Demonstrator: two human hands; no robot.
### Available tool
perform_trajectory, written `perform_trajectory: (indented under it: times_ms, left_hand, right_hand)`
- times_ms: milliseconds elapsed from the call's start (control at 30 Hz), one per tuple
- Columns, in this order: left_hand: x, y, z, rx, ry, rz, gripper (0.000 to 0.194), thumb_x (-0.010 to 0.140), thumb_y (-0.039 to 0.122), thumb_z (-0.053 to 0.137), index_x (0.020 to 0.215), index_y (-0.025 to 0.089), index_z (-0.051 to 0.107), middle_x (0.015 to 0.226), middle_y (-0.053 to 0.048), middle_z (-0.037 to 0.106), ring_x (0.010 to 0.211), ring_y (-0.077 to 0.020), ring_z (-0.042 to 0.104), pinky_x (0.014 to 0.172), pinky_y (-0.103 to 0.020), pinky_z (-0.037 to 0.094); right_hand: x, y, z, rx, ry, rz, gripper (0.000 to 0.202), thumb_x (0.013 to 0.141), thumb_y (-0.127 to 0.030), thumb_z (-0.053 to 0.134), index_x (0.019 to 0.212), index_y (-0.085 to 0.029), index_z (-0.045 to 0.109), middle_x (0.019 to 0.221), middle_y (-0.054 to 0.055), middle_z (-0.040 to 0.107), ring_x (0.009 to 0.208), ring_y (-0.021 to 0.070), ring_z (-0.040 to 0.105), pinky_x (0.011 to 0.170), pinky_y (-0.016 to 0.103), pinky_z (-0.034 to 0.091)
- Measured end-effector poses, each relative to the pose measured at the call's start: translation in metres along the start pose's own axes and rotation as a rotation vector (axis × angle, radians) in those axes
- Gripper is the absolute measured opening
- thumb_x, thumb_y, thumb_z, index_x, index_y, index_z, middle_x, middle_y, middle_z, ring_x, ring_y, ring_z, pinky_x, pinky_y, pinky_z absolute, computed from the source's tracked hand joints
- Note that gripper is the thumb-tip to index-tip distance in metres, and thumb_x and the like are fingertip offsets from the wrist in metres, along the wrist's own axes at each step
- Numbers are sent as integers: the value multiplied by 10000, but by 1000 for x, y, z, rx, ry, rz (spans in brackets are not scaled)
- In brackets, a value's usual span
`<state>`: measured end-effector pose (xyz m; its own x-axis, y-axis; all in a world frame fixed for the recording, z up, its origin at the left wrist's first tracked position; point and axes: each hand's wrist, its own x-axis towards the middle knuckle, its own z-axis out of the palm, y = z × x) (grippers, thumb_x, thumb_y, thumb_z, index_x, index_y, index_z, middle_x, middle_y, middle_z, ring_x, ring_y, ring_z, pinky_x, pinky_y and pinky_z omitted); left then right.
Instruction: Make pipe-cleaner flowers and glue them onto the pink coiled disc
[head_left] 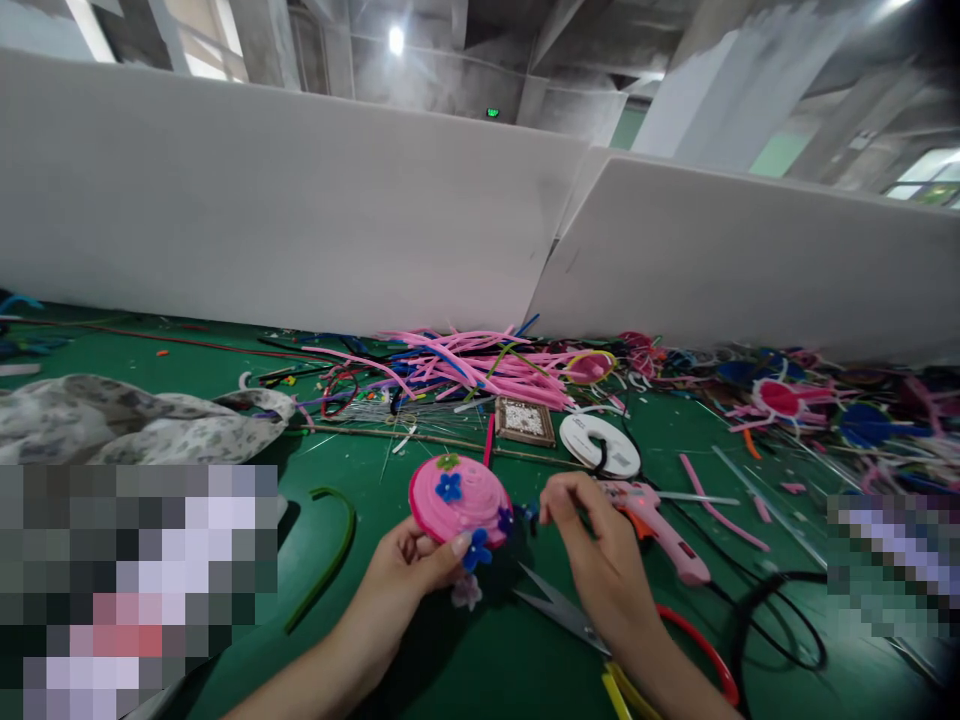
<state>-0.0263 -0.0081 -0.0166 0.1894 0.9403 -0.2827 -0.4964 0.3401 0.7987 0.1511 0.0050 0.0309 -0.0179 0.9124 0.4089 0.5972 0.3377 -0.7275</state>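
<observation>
My left hand (pixel 424 560) grips the edge of a pink coiled fuzzy disc (pixel 466 495), shaped like a small hat. Blue flowers (pixel 448 487) and a green one (pixel 448 462) sit on the disc; a further blue flower (pixel 477 550) is at its lower edge near my thumb. Below that a pale pink flower (pixel 466 592) shows. Just right of the disc, my right hand (pixel 592 540) is closed in a pinch, with a small dark blue flower (pixel 529 515) at its fingertips. Open scissors (pixel 559 608) lie under my right wrist, partly hidden by it.
A pink glue gun (pixel 671 540) with a black cord lies to the right. Behind are a white spool (pixel 600 445), a small frame of white beads (pixel 525 420) and heaped pink pipe cleaners (pixel 480 370). A green pipe cleaner (pixel 337 555) and patterned cloth (pixel 135 420) lie left.
</observation>
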Motion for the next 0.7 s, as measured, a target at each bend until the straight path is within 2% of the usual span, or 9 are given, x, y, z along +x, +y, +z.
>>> perform_trajectory:
  times_ms: [67, 200, 367, 433, 533, 600, 700]
  left_hand:
    - [0, 1, 0, -28, 14, -17, 375, 612, 309, 832, 894, 111, 685, 740, -53, 723, 654, -116, 635, 678, -224, 524]
    - [1, 0, 0, -46, -16, -8, 354, 614, 306, 830, 874, 111, 689, 702, -30, 709, 630, -104, 618, 648, -205, 510]
    - [-1, -3, 0, -47, -45, 13, 299, 629, 289, 821, 837, 117, 691, 655, 0, 676, 562, -73, 563, 591, -181, 473]
    - [-1, -2, 0, -43, -48, 7, 292, 634, 294, 817, 824, 112, 692, 625, 9, 655, 531, -63, 534, 567, -174, 457]
    - [-1, 0, 1, -30, -43, 10, 300, 626, 306, 819, 818, 113, 692, 586, 20, 630, 496, -60, 503, 544, -175, 442]
    - [-1, 1, 1, -24, -51, 13, 297, 641, 322, 808, 826, 121, 693, 602, 9, 645, 508, -76, 526, 567, -197, 465]
    - [-2, 1, 0, -24, -54, -2, 301, 668, 334, 790, 866, 128, 696, 715, -36, 705, 574, -104, 588, 637, -238, 507]
  right_hand:
    - [-9, 0, 0, -39, -53, -50, 293, 956, -338, 385, 713, -220, 497, 654, -21, 528, 645, 146, 501, 604, 264, 363]
    - [-23, -1, 10, -168, -193, -188, 126, 873, -338, 570, 803, -233, 566, 712, -16, 587, 688, 165, 510, 638, 287, 341]
    - [-23, -3, 20, -197, -194, -304, 67, 834, -243, 635, 810, -230, 574, 773, -18, 625, 728, 168, 511, 676, 311, 318]
    - [-21, -4, 20, -196, -205, -321, 78, 831, -219, 636, 785, -228, 573, 771, -20, 623, 733, 169, 500, 677, 313, 318]
    - [-18, -5, 18, -137, -233, -260, 112, 835, -222, 630, 749, -221, 558, 742, -18, 602, 726, 164, 500, 655, 299, 345]
    - [-18, -3, 13, -50, -146, -205, 140, 852, -228, 603, 728, -219, 539, 736, -16, 579, 723, 156, 512, 643, 282, 377]
    - [-17, 0, 0, 74, 212, -156, 116, 869, -228, 565, 759, -223, 528, 773, -5, 548, 751, 150, 535, 663, 270, 423]
